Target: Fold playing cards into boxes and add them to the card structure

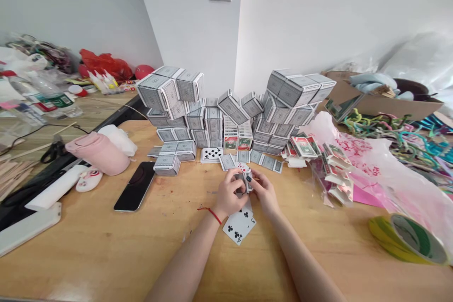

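My left hand point(230, 193) and my right hand point(263, 190) meet over the middle of the table, fingers closed around a small bunch of playing cards point(244, 170). Some card faces with red marks show at the top of the bunch; the rest is hidden by my fingers. Under my hands lie loose cards point(238, 229) face up, a four of clubs among them. Just beyond are several grey-backed cards point(227, 162) lying flat, and a face-up stack of spades point(212, 153). Behind them rises a structure of grey patterned card blocks point(214, 122), taller at both sides.
A black phone point(134, 186), a pink pouch point(101, 153) and a white power bank point(31, 228) lie to the left. On the right are opened card boxes point(336, 170), a roll of yellow-green tape point(406, 239), crumpled plastic point(375, 160) and a cardboard box point(399, 104).
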`<state>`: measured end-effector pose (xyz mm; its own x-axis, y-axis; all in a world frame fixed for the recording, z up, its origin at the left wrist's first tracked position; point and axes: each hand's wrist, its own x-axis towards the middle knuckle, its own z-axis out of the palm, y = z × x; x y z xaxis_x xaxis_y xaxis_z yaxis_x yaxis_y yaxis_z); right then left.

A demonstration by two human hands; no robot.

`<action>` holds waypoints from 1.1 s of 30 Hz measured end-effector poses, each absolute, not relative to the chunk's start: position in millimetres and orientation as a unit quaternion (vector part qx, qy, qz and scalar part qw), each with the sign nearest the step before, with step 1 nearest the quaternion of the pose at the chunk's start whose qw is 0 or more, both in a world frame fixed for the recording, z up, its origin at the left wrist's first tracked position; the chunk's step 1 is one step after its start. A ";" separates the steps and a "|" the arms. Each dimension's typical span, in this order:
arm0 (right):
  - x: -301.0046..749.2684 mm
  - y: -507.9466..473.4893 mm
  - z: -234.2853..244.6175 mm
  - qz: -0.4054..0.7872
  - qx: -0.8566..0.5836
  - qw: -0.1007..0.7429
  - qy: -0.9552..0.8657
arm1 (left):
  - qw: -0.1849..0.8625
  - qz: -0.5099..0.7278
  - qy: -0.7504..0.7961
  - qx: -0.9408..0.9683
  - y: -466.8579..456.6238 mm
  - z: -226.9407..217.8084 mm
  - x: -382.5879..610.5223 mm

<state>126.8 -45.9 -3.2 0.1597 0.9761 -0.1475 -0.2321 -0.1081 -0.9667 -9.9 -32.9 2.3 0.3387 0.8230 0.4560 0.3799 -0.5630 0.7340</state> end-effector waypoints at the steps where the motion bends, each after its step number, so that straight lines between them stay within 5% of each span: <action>1: 127.3 -45.5 -4.6 0.538 -0.511 0.565 -0.361 | 0.261 0.425 0.388 0.775 -32.8 2.3 -9.7; 33: 122.8 -45.7 5.0 0.574 -0.516 0.524 -0.360 | 0.257 0.437 0.390 0.769 -32.1 -0.4 -6.9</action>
<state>122.8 -45.7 5.0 0.0816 0.9734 -0.2142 -0.2307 -0.1907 -0.9542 -6.9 -32.1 -0.4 0.3151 0.8234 0.4719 0.3752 -0.5648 0.7350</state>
